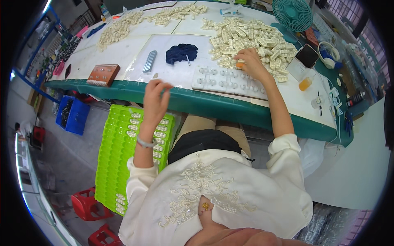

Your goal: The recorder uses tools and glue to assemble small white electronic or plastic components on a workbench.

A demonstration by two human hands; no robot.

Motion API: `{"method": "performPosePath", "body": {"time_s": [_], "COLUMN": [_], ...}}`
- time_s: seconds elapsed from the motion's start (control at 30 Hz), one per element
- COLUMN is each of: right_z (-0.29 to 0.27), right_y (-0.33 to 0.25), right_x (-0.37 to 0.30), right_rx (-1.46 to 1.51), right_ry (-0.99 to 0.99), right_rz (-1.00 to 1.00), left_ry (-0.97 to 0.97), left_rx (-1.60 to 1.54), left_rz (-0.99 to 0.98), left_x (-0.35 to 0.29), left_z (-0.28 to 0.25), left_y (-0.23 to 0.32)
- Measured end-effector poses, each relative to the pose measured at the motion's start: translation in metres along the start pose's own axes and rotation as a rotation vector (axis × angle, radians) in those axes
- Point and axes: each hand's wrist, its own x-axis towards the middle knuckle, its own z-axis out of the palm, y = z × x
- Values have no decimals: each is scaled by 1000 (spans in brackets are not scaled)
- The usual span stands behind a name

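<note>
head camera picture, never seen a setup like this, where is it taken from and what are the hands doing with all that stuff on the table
There is no machine here: these are a person's own bare hands. The single picture comes from a wide fisheye camera worn on the head, looking down, so straight edges bend near the rim.

On the white tabletop lie a large pile of cream pieces, a white tray with round parts, a dark blue cloth, silver bars and a brown block.

The right hand is at the pile's near edge, with something orange at its fingertips, worn or held, I can't tell. The left hand is raised near the table's front edge; whether it holds anything is unclear.
</note>
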Motion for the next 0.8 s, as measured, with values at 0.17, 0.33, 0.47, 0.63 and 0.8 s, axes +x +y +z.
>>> {"method": "performPosePath", "body": {"time_s": [0.17, 0.33, 0.47, 0.63, 0.8], "right_z": [21, 42, 49, 42, 34], "right_y": [11, 23, 34, 30, 20], "right_x": [1, 10, 16, 7, 5], "right_rx": [7, -84, -226, -154, -127], "right_ry": [-275, -223, -130, -128, -217], "right_rz": [69, 25, -109, -65, -15], "left_ry": [-195, -332, -389, -347, -414], "left_rx": [-18, 10, 80, 97, 92], "left_rz": [181, 245, 365, 315, 237], "left_x": [50, 94, 115, 108, 93], "left_z": [61, 108, 111, 96, 85], "left_y": [1, -29, -45, -45, -45]}}
